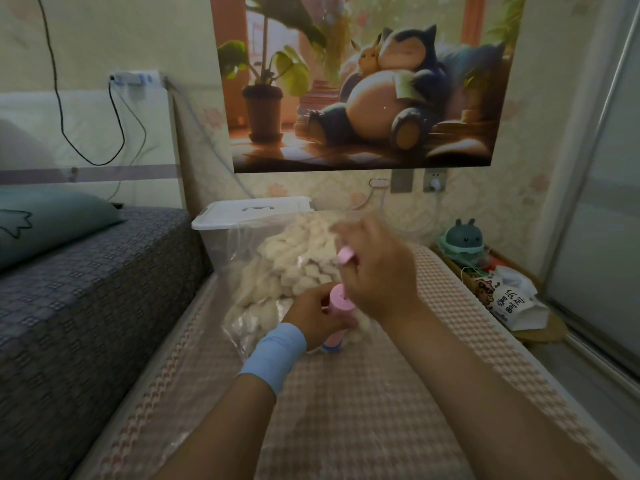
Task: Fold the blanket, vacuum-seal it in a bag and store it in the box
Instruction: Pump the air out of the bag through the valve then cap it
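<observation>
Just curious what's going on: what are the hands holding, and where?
The left hand grips the pink pump around its barrel; the right hand grips its pink top end.

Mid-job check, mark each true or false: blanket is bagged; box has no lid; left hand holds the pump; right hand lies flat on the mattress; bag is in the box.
1. The blanket is inside the clear bag. True.
2. The box has no lid. False: its white lid sits on top.
3. The left hand grips the pink pump. True.
4. The right hand lies flat on the mattress. False: it is raised, gripping the pump's handle.
5. The bag is in the box. False: it lies on the mattress in front of the box.
</observation>
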Demonstrator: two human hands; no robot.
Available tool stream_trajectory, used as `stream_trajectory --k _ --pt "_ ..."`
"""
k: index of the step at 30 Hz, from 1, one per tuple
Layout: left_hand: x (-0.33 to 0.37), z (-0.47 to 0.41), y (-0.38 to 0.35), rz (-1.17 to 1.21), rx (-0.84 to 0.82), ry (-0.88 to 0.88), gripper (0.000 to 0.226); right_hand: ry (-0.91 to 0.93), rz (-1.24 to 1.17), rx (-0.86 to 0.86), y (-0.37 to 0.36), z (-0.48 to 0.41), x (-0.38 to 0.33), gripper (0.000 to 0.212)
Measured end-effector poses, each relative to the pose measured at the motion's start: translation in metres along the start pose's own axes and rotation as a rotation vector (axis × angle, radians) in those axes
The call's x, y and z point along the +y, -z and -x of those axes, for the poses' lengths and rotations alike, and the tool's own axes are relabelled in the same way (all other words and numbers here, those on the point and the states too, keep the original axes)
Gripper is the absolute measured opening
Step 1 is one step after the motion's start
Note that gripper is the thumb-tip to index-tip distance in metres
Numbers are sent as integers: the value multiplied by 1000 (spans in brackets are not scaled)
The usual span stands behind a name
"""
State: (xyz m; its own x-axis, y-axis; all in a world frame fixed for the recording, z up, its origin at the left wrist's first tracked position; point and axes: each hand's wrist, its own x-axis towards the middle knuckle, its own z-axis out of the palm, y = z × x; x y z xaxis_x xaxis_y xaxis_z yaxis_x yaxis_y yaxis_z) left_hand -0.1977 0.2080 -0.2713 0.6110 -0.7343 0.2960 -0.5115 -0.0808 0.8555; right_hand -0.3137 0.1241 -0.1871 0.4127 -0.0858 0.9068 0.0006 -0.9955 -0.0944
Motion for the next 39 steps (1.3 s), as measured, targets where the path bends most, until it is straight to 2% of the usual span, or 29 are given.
stream_trajectory --k 2,3,4,8,9,10,11,14,15,16,17,20,21,22,24,27,28,29,31,33,34,36,39 --pt "0 0 1 -11 33 9 27 -54 103 -339 -23 24 5 40" --pt "-1 0 3 -7 41 8 26 -59 131 -401 -26 28 6 43" --pt "-1 0 4 10 39 -1 27 -44 121 -352 -25 23 5 41" --pt "-2 0 7 38 -1 -5 42 44 40 157 9 -20 -9 28" --pt "-2 0 6 28 -3 -2 44 37 5 223 14 -23 -9 28" --pt "-1 0 4 18 -6 -6 43 23 -17 216 13 -20 -8 28" --pt "-2 0 3 6 -2 -10 40 10 -20 144 7 -12 -5 29" --pt "1 0 3 -23 25 13 28 -55 144 -348 -24 23 5 38" --pt "0 0 5 -23 32 20 27 -52 176 -425 -27 27 7 41" --pt "-1 0 7 -12 30 20 28 -38 158 -396 -25 23 7 40" --pt "-2 0 9 3 20 11 29 -16 110 -292 -17 13 3 36" --pt "-1 0 8 21 -8 12 45 48 -21 151 16 -23 -7 29" --pt "-1 0 6 10 -11 17 50 44 -57 251 23 -29 -8 29" --pt "-1 -1 4 -6 -15 17 52 19 -75 273 24 -28 -8 29" --pt "-1 -1 2 -26 -12 12 46 -33 -56 103 9 -8 -5 33" --pt "0 0 4 -15 18 28 29 -31 60 -398 -18 23 3 44" --pt "0 0 6 -10 27 37 27 -5 40 -445 -18 20 4 44" --pt "0 1 8 -1 28 38 27 33 3 -396 -12 11 3 41" --pt "0 0 10 10 8 36 36 76 -62 -118 5 -13 -2 32" --pt "0 0 8 2 -7 36 45 52 -105 143 20 -29 -4 32" --pt "0 0 6 -6 -12 32 47 21 -118 187 22 -28 -6 33" --pt "-1 -1 2 -19 -13 29 41 -25 -82 79 8 -8 -5 34" --pt "0 1 3 -4 19 50 26 -32 71 -417 -18 21 2 48"
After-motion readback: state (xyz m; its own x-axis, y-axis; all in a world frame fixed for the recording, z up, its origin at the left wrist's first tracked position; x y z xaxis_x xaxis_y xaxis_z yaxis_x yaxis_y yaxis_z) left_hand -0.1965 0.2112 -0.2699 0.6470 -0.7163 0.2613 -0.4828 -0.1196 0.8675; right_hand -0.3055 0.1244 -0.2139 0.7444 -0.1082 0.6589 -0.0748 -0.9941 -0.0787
